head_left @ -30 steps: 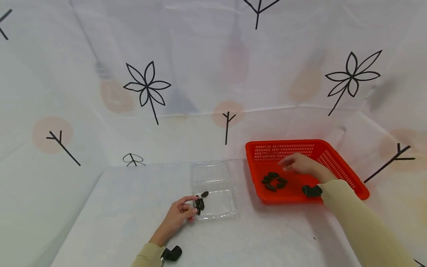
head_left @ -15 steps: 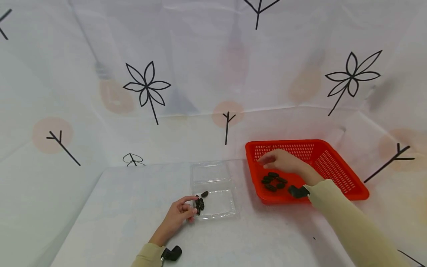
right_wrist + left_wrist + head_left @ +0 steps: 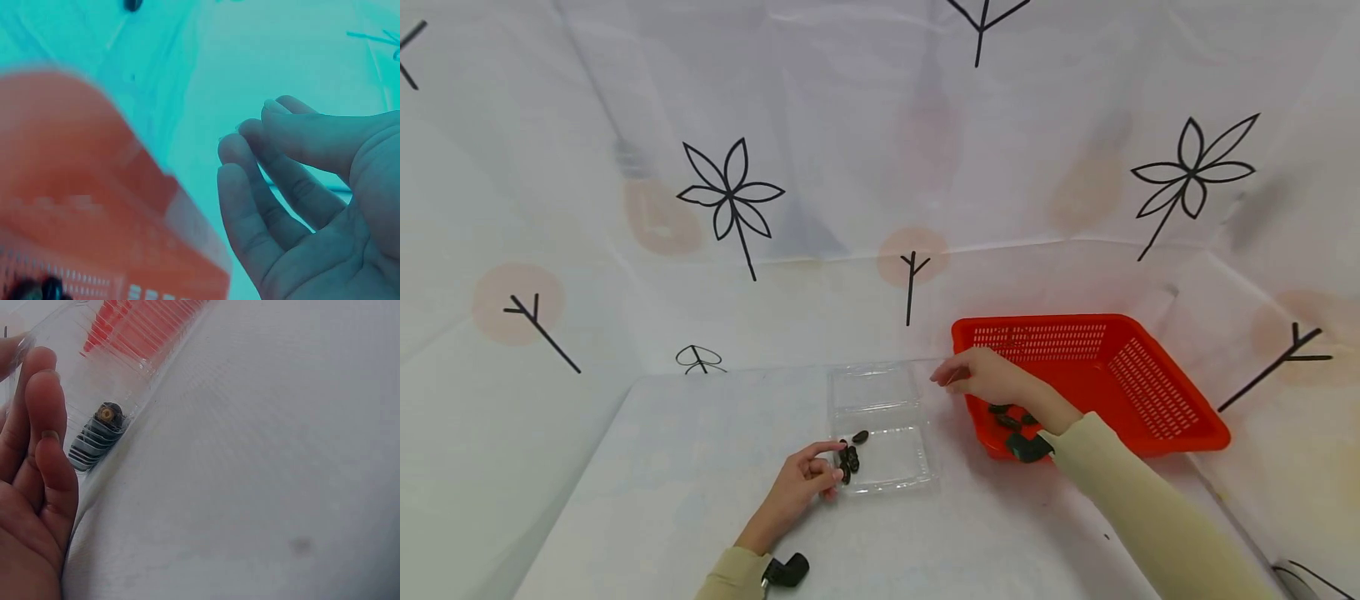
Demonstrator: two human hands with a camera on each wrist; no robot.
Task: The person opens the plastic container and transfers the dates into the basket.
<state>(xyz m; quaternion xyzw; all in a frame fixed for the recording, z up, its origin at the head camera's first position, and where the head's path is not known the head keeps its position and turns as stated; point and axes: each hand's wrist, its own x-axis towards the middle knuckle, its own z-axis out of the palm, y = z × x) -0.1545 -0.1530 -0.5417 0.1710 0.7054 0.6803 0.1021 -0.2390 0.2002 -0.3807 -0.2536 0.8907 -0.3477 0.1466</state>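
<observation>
My left hand is at the left edge of a clear plastic box, its thumb and index finger over the rim. Several dark, date-like oval fruits lie along the box's left side; one fruit, tan at its end, shows through the ribbed wall in the left wrist view. My right hand hangs over the left rim of a red plastic basket, fingers loosely bent. In the right wrist view, nothing shows between its fingertips. Several more dark fruits lie in the basket, partly hidden by my right arm.
The box's clear lid lies folded back behind it. A white cloth with black plant drawings hangs behind the table. The basket stands to the right, near the back cloth. A tiny dark speck lies in front of it.
My right hand has swept left across the basket, from over its middle to its left rim, and my arm now hides some fruits. My left hand and the box have not moved.
</observation>
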